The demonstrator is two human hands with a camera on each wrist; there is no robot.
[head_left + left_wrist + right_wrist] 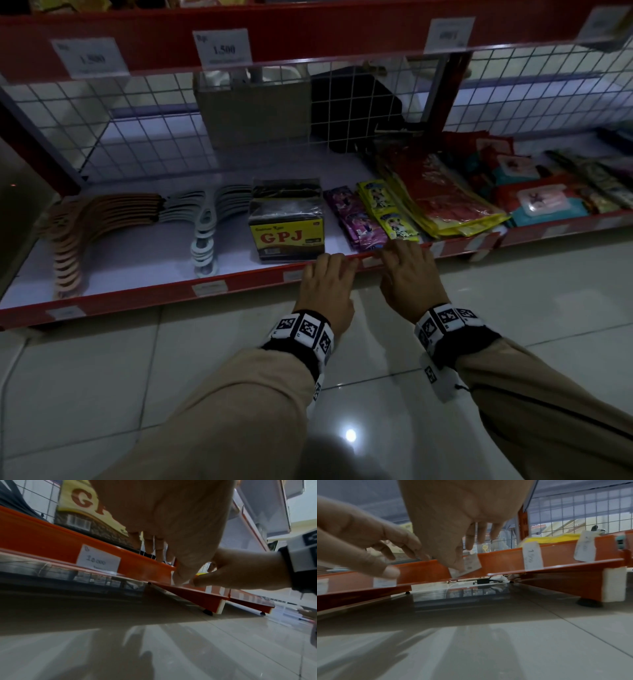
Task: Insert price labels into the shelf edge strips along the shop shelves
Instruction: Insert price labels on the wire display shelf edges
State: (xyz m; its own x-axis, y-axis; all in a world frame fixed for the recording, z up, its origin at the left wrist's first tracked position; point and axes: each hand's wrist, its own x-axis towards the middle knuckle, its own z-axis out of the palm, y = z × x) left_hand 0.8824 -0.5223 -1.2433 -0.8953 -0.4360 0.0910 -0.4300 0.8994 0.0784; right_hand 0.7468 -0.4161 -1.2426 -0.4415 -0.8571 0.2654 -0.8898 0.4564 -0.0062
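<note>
The bottom shelf's red edge strip (pixel 253 277) runs left to right just above the floor. My left hand (pixel 329 270) holds it, fingers hooked over the top and thumb (pixel 390 572) on the front face. Just to its right, my right hand (pixel 404 260) pins a small white price label (pixel 471 564) against the strip (pixel 501 559) with the thumb, fingers over the top edge. The label sits tilted, its lower corner near the strip's bottom lip. In the head view only a sliver of this label (pixel 371 262) shows between the hands.
Other labels (pixel 209 287) (pixel 98 559) (pixel 532 557) sit in the strip. On the shelf lie hangers (pixel 102 233), a black and yellow GPJ box (pixel 287 236), purple and yellow sachets (pixel 376 209) and red packets (pixel 442 192). Glossy floor tiles (pixel 513 308) lie below.
</note>
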